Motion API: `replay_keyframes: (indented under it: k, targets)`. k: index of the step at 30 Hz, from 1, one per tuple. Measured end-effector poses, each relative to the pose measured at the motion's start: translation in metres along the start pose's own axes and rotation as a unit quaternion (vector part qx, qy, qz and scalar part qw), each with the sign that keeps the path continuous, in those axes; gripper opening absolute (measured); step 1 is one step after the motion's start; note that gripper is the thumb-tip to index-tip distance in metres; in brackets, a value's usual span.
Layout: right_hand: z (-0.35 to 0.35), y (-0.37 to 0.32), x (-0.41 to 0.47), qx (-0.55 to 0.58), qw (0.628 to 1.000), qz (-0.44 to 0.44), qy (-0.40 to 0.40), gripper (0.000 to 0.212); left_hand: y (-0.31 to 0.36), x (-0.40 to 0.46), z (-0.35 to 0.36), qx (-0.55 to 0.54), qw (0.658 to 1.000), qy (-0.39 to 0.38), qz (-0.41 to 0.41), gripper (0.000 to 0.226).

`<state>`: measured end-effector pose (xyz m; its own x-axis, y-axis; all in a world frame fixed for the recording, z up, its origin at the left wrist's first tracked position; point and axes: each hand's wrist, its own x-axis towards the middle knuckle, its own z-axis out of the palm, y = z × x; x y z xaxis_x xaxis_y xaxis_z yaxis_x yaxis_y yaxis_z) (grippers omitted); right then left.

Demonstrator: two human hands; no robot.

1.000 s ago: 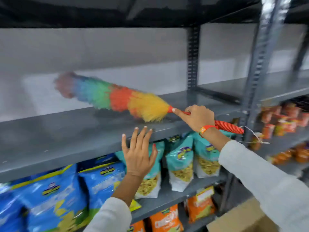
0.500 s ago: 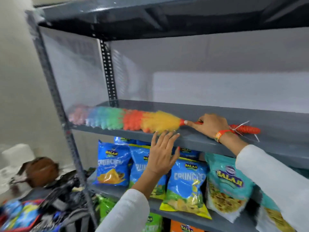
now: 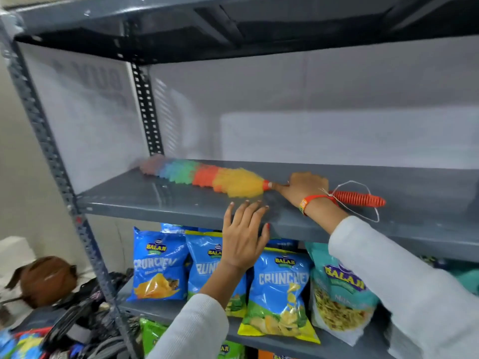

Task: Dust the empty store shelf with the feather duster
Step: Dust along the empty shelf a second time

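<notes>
A rainbow-coloured feather duster [image 3: 207, 176] lies across the empty grey metal shelf [image 3: 145, 196], its blurred tip reaching the back left corner. My right hand [image 3: 303, 187] grips its ribbed red handle, whose end and white hanging loop stick out to the right of my wrist. An orange band circles that wrist. My left hand [image 3: 243, 234] is held up flat in front of the shelf's front edge, fingers spread, holding nothing.
Blue and teal snack bags [image 3: 280, 288] fill the shelf below. A perforated grey upright [image 3: 49, 141] stands at the front left, another at the back. Bags and a brown round object [image 3: 44, 278] lie piled on the floor at lower left. A shelf board runs overhead.
The duster has swept left along the shelf and its tip has gone from the front left edge to the back left corner. My view has swung left with it; the left hand stays raised.
</notes>
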<state>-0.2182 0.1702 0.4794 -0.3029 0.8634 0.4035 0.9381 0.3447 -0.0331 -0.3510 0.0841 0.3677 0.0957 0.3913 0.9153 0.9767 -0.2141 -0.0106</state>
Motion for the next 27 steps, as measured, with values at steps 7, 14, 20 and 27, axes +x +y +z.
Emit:
replay_keyframes:
  k: [7,14,20,27]
  targets:
    - [-0.016,0.067,-0.035,-0.047,0.994,0.103,0.006,0.075,0.045,0.002,0.017,0.014,0.998,0.014,0.053,0.032]
    - [-0.039,0.146,-0.082,-0.097,0.978,0.182,0.028,0.069,0.104,0.012,0.040,-0.025,0.997,0.040,0.061,0.026]
    - [-0.065,0.215,-0.134,-0.136,0.953,0.268,0.040,0.076,0.167,0.021,0.059,-0.090,0.992,0.042,0.080,0.026]
    - [-0.097,0.283,-0.200,-0.170,0.910,0.377,0.032,0.079,0.240,0.032,0.082,-0.140,0.978,0.034,0.149,0.032]
